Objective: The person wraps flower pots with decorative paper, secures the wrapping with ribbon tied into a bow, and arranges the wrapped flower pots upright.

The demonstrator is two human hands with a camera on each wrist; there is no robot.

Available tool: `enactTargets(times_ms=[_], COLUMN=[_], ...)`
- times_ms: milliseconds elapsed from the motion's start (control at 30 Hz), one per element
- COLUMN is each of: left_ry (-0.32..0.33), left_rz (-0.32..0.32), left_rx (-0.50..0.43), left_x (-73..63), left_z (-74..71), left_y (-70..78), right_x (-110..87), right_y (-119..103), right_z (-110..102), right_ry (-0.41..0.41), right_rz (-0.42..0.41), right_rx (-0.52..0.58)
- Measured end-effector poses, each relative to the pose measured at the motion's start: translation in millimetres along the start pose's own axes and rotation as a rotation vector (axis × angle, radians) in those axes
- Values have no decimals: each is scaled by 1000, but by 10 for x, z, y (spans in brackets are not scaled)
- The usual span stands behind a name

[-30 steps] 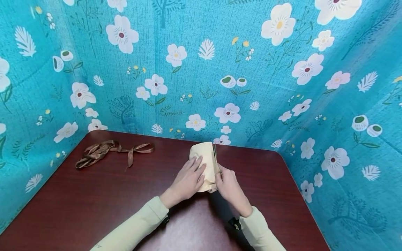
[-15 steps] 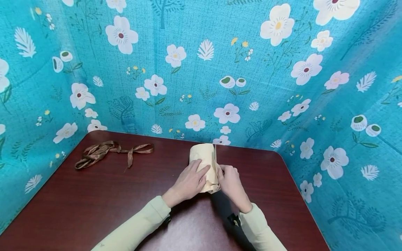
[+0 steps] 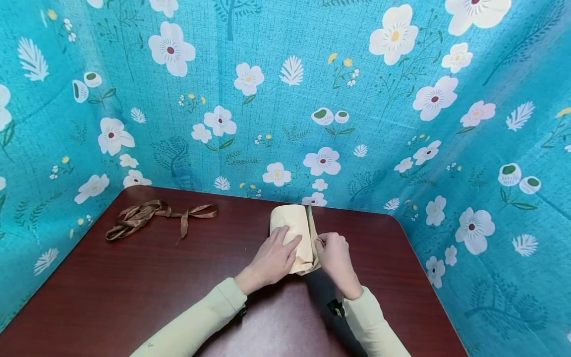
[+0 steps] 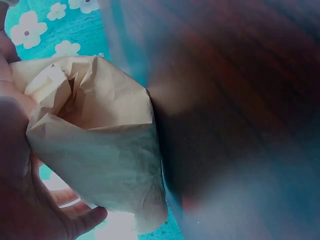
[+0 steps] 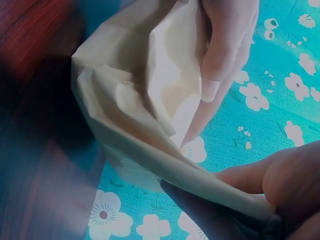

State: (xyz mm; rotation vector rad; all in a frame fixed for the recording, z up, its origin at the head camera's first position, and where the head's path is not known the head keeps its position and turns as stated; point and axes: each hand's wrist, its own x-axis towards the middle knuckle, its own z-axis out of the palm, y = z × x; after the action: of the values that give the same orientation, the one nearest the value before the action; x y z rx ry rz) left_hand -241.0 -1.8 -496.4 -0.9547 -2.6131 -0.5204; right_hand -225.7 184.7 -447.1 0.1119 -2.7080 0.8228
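Note:
A bundle wrapped in cream-coloured paper (image 3: 289,217) lies near the table's far edge in the head view. My left hand (image 3: 273,257) rests on its left side with fingers spread over the paper. My right hand (image 3: 335,255) pinches the paper's loose right edge, pulling a flap a little away from the roll. Seen from the left wrist, the near end of the paper (image 4: 105,155) gapes with crumpled folds inside. In the right wrist view, the paper (image 5: 150,145) stretches to the right fingertips (image 5: 250,180). Whatever the paper wraps is hidden.
A brown ribbon (image 3: 138,218) lies loosely bunched at the table's far left, one end trailing in a loop. The dark red table (image 3: 169,277) is bordered by a blue floral cloth (image 3: 267,124) behind and at both sides.
My right hand has drawn the paper's edge slightly to the right, widening the gap beside the roll. My left hand has shifted slightly right and stays on the paper. The ribbon is still.

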Motion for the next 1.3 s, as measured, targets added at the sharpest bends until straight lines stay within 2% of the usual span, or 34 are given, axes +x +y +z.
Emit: enactTargets(times_ms=[300,600,767,867,1000,1100,1167,1300], left_ry=[11,59,101,127,208,238,222,129], left_rz=[-40,-110,-124,-152,-196,-212,-209,-191], left_rx=[-111,-156,-203,-278,-419,-519,-544,-528], left_x=[-9,-40,-70,-89,-116,-149,-173,-204], left_z=[89,147,165,154,120,78,43,-54], left_y=[19,76,61,29,-33,-88,-122,-157], right_x=[32,21,-12,-31,-37,-28,-19,-11], right_y=[-94,-206,-261,-290,-321,-343,-356,-395], right_z=[47,92,127,148,170,181,192,212], right_ry=[30,15,23,26,50,63,58,43], right_rz=[-21,-73,-114,-141,-176,-190,-192,-186], right_rx=[-51,-131,-162,-175,-196,-204,-213,-224])
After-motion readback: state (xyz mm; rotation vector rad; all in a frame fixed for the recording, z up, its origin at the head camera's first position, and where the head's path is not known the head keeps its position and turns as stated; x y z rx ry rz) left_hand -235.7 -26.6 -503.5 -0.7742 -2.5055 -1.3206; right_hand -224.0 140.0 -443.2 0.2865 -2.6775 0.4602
